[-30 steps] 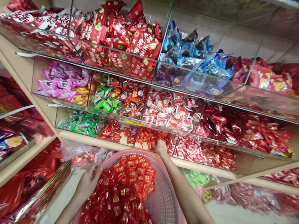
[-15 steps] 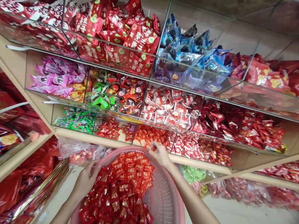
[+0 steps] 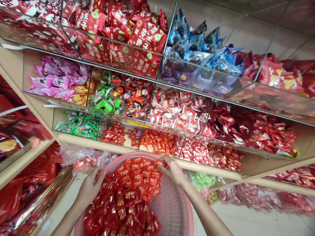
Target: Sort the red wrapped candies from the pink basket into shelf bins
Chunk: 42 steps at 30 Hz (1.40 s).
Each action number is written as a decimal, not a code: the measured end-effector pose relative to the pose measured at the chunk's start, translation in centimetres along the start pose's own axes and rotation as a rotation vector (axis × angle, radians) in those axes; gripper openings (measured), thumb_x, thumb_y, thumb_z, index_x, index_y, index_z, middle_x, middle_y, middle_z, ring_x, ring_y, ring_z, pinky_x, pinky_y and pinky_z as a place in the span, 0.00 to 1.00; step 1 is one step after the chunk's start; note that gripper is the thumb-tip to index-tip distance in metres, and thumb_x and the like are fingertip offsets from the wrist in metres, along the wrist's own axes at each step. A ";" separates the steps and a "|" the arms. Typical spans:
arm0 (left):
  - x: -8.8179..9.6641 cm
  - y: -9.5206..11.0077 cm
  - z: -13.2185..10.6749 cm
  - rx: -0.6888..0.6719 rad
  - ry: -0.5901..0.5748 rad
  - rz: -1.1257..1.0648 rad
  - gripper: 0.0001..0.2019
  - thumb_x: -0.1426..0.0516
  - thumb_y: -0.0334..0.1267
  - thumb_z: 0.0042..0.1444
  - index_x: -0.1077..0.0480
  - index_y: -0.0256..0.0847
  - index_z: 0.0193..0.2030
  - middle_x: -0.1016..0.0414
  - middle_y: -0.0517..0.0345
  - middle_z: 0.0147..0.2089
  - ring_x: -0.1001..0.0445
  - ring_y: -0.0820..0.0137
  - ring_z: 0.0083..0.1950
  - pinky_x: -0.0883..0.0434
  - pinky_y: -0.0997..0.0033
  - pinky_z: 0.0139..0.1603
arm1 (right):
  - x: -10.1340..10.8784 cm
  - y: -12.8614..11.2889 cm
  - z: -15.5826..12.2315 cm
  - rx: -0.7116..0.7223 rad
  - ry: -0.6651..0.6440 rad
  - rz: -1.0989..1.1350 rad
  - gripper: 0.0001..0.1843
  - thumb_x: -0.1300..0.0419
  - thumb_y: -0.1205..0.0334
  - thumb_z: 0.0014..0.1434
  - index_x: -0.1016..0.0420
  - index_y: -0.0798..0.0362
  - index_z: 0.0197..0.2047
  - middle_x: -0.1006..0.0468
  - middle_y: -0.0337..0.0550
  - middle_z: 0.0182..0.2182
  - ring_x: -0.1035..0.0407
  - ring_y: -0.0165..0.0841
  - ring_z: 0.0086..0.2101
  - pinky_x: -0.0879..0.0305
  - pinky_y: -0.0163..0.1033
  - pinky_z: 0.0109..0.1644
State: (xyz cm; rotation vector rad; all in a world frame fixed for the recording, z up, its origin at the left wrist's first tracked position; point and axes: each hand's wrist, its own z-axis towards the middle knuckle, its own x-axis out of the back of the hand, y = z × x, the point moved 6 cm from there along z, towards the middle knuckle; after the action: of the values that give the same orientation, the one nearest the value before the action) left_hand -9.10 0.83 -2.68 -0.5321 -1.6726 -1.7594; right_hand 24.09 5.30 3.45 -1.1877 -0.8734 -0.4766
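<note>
A pink plastic basket (image 3: 190,209) with a slotted wall stands in front of me. Dark red wrapped candies (image 3: 123,218) fill its near left part, and brighter orange-red candy packets (image 3: 138,175) lie at the far side. My left hand (image 3: 91,185) is closed over the basket's left rim, fingers curled inward. Over the far right rim reaches my right hand (image 3: 171,170), fingers bent and pinched around orange-red packets just above the pile. Its palm side is hidden. Behind it is the bottom shelf compartment of similar orange-red candies (image 3: 158,142).
Tiered shelves with clear dividers hold purple-pink (image 3: 58,80), green (image 3: 79,124), white-and-red (image 3: 177,112) and dark red candies (image 3: 228,124). Large red bags (image 3: 121,30) and blue bags (image 3: 204,56) fill the top. Below the shelf edge lie plastic bags (image 3: 87,159) on the pale floor (image 3: 246,232).
My right hand has drawn back from the bottom shelf compartment to the basket's far side, over the orange-red packets. My left hand stays at the left rim. The view has shifted slightly.
</note>
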 end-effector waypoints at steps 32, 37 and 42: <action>-1.3 -2.0 0.3 0.017 -0.039 -0.070 0.19 0.52 0.51 0.55 0.35 0.42 0.48 0.25 0.53 0.44 0.26 0.67 0.44 0.31 0.68 0.45 | -5.7 3.7 -6.8 -0.351 -0.211 -0.545 0.17 0.54 0.75 0.57 0.33 0.62 0.49 0.25 0.52 0.38 0.31 0.36 0.39 0.41 0.36 0.40; -1.1 -1.7 0.2 -0.006 -0.027 -0.066 0.19 0.52 0.51 0.55 0.35 0.42 0.47 0.25 0.53 0.45 0.27 0.66 0.46 0.32 0.67 0.48 | -7.1 4.7 -6.5 -0.435 -0.217 -0.478 0.17 0.54 0.77 0.56 0.29 0.60 0.43 0.24 0.54 0.38 0.30 0.36 0.39 0.40 0.36 0.40; -1.3 -1.9 0.2 0.023 -0.046 -0.096 0.20 0.52 0.51 0.55 0.36 0.42 0.49 0.26 0.52 0.46 0.27 0.65 0.48 0.32 0.65 0.49 | -7.7 5.4 -6.6 -0.411 -0.164 -0.440 0.15 0.54 0.76 0.57 0.28 0.57 0.38 0.24 0.52 0.37 0.31 0.36 0.38 0.40 0.37 0.41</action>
State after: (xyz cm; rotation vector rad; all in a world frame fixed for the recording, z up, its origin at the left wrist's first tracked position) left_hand -9.50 1.18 -4.89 -0.4929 -1.7750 -1.8058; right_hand 25.69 0.05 -6.63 -1.4237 -1.2261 -0.9604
